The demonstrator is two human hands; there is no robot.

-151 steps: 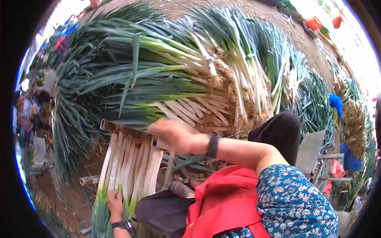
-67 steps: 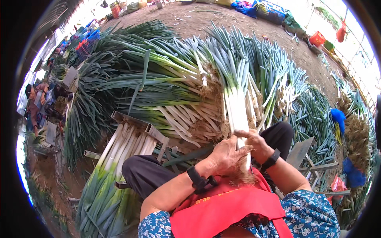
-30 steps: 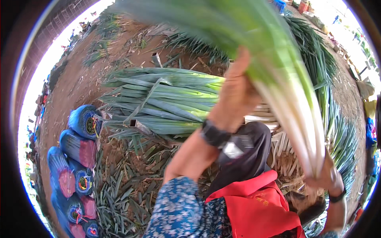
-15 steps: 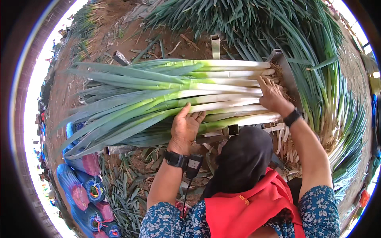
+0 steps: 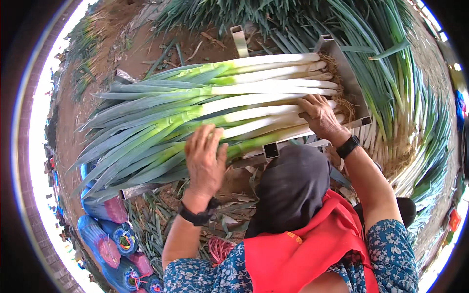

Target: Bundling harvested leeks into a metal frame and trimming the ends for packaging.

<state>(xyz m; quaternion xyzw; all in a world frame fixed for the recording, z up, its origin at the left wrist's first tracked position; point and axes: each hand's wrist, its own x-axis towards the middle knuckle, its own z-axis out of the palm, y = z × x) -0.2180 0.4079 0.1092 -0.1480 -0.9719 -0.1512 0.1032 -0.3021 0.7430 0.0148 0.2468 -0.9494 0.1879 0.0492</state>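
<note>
- the metal frame (image 5: 353,87), its end plate at 2 o'clock, holds a layer of leeks (image 5: 273,87) across the middle.
- blue net sacks (image 5: 90,232) between 7 and 8 o'clock look packed full, with pinkish patches; their contents are too small to tell.
- the leeks have smooth white stems, pale green necks, blue-green leaves fanning toward 9 o'clock and stringy tan roots at 2 o'clock.
- i count at least six stems on top, at least four sacks and my two hands.
- my left hand (image 5: 205,158), at 8 o'clock near centre, is loosely open over the necks; whether it grips, i cannot tell.
- my right hand (image 5: 320,117), at 2 o'clock, has bent fingers on stems near the roots.
</note>
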